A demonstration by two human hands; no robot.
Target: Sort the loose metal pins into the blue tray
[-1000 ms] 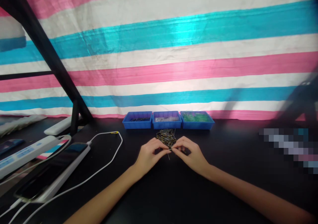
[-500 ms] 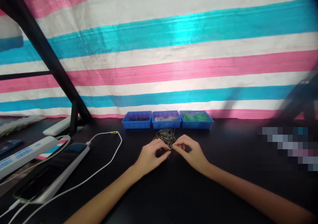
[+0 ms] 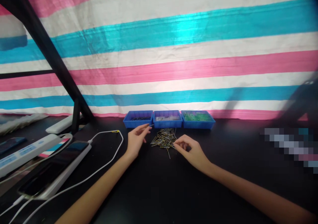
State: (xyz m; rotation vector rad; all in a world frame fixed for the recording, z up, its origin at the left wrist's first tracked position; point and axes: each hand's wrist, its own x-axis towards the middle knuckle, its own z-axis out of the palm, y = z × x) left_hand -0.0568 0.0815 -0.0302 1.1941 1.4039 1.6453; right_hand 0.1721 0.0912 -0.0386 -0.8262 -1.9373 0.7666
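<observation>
A loose heap of thin, screw-like metal pieces [image 3: 164,138], gold and silver, lies on the black table. My left hand [image 3: 136,139] is raised left of the heap, near the front of the left blue box [image 3: 137,123]. Its thumb and fingertips pinch a thin screw-like piece [image 3: 151,125]. At the heap's right edge, my right hand [image 3: 190,151] has thumb and forefinger pressed together; whatever is between them is too small to make out. One piece [image 3: 169,154] sticks out of the heap toward me.
Dark thin pieces lie in the left box. The middle blue box [image 3: 168,122] holds clear or whitish bits, the right blue box [image 3: 198,123] green ones. At left are a phone [image 3: 53,171], a white cable [image 3: 99,171] and a power strip [image 3: 27,153]. A striped sheet [image 3: 174,65] hangs behind.
My left hand has left the heap, moving left and away from me toward the left box with a thin piece in its fingers. My right hand has stayed at the heap's right edge.
</observation>
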